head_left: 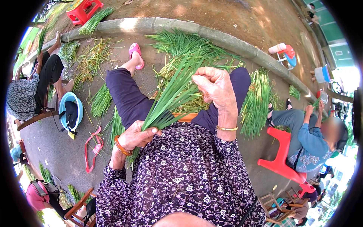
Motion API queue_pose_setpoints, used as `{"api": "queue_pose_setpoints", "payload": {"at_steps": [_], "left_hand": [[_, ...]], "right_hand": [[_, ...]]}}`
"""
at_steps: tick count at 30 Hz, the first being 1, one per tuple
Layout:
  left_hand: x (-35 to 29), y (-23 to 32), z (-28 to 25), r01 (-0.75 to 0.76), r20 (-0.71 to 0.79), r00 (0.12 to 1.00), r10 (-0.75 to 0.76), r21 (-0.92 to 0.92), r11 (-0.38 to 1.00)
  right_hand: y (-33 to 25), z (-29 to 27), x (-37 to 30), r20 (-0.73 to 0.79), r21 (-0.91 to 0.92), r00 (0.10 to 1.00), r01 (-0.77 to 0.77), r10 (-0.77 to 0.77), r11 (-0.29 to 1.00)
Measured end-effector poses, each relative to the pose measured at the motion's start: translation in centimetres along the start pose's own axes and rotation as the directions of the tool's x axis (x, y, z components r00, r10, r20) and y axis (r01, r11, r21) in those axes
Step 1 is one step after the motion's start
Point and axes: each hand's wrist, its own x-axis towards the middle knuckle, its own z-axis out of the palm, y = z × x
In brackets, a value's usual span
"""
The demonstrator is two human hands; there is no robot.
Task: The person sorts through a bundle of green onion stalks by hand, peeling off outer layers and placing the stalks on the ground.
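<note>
My left hand (134, 137) is closed around the lower part of a bunch of garlic chives (168, 100), whose long flat green leaves fan up and to the right. Beside the upper leaves, my right hand (218, 89) has thumb and forefinger pinched together. Whether a leaf sits in that pinch is too small to tell. Between my knees, an orange rim (185, 118) of a container shows below yellowed leaves (194, 103). Past my knees lies a large heap of green chives (181, 43), and another pile (255, 104) lies to the right of my right knee.
Left of me are a blue basin (78, 104) with a black bag inside, a red strap (93, 149) and smaller chive bundles (101, 101). A stone curb (211, 34) curves across the far side. Seated people flank me, one on a red plastic stool (280, 157) at right.
</note>
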Motion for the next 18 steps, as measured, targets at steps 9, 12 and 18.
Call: {"api": "queue_pose_setpoints", "payload": {"at_steps": [9,12,18], "left_hand": [[-0.32,0.04,-0.06,-0.049,0.023,0.999,0.049,-0.009,0.999],[-0.44,0.28,0.31,-0.1,-0.002,0.995,0.101,0.016,0.995],[-0.57,0.7,0.66,-0.129,-0.042,0.99,0.131,0.054,0.99]], "right_hand": [[0.48,0.07,0.25,-0.015,0.001,0.999,0.048,-0.048,0.999],[0.82,0.17,0.5,-0.032,-0.016,0.996,0.08,-0.081,0.997],[0.65,-0.07,0.48,-0.017,-0.001,0.999,0.034,-0.034,0.999]]}}
